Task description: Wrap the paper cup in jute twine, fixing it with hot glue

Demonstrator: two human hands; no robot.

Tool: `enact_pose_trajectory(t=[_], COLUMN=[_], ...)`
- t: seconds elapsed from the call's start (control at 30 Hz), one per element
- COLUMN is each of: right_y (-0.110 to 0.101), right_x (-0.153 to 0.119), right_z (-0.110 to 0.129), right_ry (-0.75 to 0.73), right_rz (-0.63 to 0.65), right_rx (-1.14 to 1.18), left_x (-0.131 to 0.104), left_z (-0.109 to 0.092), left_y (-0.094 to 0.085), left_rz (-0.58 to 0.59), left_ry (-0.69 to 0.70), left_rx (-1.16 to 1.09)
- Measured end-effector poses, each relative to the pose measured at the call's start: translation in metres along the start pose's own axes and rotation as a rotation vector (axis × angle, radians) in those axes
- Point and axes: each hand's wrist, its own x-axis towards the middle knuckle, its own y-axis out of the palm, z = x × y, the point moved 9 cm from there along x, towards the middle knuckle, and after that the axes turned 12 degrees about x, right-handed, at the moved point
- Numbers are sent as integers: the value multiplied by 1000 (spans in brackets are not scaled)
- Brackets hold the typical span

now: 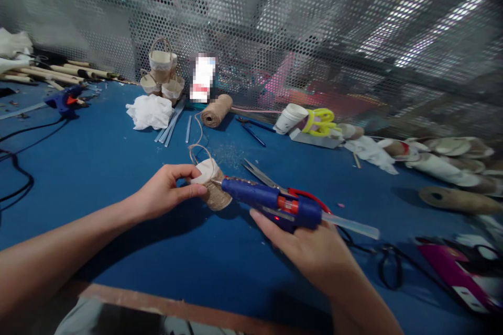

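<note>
Between the thumb and fingers of my left hand [171, 188] is the white rim of a small paper cup [217, 196], tilted, its lower part wrapped in brown twine. My right hand [310, 251] is closed round the handle of a blue glue gun [251, 192], and a clear glue stick [351, 225] juts from its back. The gun's nozzle meets the cup's side near the rim, at the wrapped twine. A loose strand of twine [202, 149] loops from the cup towards the twine spool [217, 111]. Scissors with red handles [261, 172] lie behind the gun.
Behind stand several twine-wrapped cups [163, 65], white cloth [150, 112], loose glue sticks [171, 123], a phone-like screen [203, 78] and pliers [253, 131]. Another glue gun [65, 100] lies left, with cables. White cups [291, 118] and a purple object [456, 272] are right. Perforated metal closes the back.
</note>
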Motion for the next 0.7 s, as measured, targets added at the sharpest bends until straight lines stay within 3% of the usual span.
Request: enact_pose_trajectory(t=[0.43,0.7], right_y=[1,4], right_x=[-2,-12], right_z=[-10,3], right_ry=[80,-98], right_rz=[28,-17], right_rx=[96,-53], left_x=[-1,-1], left_z=[-3,-4], left_y=[-1,2], left_rz=[3,22], left_ry=[2,22], left_rx=[-59,-80])
